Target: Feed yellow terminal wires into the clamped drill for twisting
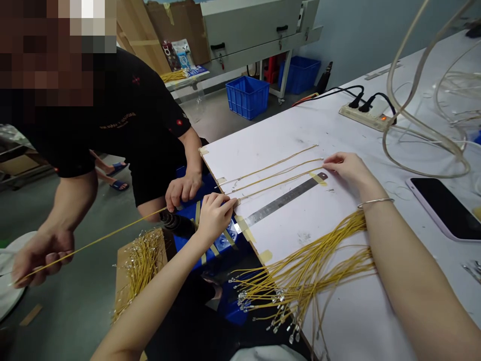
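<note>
Between my two hands a thin yellow wire (276, 183) is stretched across the white tabletop. My left hand (216, 215) pinches its near end at the table's edge. The far end is between the fingertips of my right hand (347, 168). Alongside, a steel ruler (285, 199) is taped to the table. Two more yellow wires (274, 164) lie roughly parallel beyond the held one. Under my right forearm rests a bundle of yellow wires (319, 250), its metal terminals hanging over the edge.
A co-worker's hands (184, 189) hold another yellow wire (112, 232) taut on the left. More wires (145, 260) lie on cardboard below. A phone (447, 208), a power strip (366, 115) and clear tubing (413, 100) are on the table's right. Blue crates (247, 98) stand on the floor behind.
</note>
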Demonstrator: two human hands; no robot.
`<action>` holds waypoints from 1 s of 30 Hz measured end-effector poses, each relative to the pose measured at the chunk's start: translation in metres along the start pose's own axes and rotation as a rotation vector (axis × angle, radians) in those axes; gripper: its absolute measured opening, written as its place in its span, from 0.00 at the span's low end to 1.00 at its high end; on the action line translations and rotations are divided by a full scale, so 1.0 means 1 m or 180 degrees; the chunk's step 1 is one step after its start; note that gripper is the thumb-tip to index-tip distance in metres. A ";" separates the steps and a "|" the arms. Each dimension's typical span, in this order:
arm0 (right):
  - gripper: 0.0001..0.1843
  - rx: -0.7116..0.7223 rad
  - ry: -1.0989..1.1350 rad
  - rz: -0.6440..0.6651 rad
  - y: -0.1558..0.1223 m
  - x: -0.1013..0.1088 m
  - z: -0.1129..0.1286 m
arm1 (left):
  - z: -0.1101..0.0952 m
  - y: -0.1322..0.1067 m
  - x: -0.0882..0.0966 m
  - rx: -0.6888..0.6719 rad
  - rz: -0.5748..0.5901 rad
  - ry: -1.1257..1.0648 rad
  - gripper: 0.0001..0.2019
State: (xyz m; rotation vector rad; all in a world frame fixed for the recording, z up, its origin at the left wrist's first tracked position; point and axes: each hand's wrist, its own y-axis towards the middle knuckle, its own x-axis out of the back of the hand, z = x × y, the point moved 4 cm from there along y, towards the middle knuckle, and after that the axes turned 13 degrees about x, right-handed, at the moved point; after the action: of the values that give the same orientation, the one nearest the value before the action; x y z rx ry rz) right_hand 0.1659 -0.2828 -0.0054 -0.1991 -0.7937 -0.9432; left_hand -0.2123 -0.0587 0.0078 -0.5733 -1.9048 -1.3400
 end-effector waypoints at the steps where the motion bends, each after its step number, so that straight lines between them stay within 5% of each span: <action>1: 0.09 -0.0050 -0.0124 -0.0048 0.001 0.000 -0.002 | 0.000 0.000 0.001 -0.0011 -0.0007 0.0017 0.09; 7: 0.06 -0.0344 -0.0163 -0.0476 0.002 0.000 -0.004 | 0.001 -0.001 0.003 -0.0163 0.0080 0.0252 0.10; 22: 0.06 -0.0514 0.0309 -0.0552 -0.007 -0.001 0.003 | -0.018 -0.018 0.000 0.0290 0.0899 0.0542 0.24; 30: 0.06 -0.0317 -0.0025 -0.0565 -0.003 -0.002 0.001 | -0.019 -0.018 0.001 0.0121 0.0756 0.0623 0.23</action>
State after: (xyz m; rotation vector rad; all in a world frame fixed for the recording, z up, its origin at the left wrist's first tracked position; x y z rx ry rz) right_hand 0.1624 -0.2827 -0.0062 -0.2215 -0.7814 -1.1514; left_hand -0.2202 -0.0826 0.0013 -0.6054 -1.6452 -1.1602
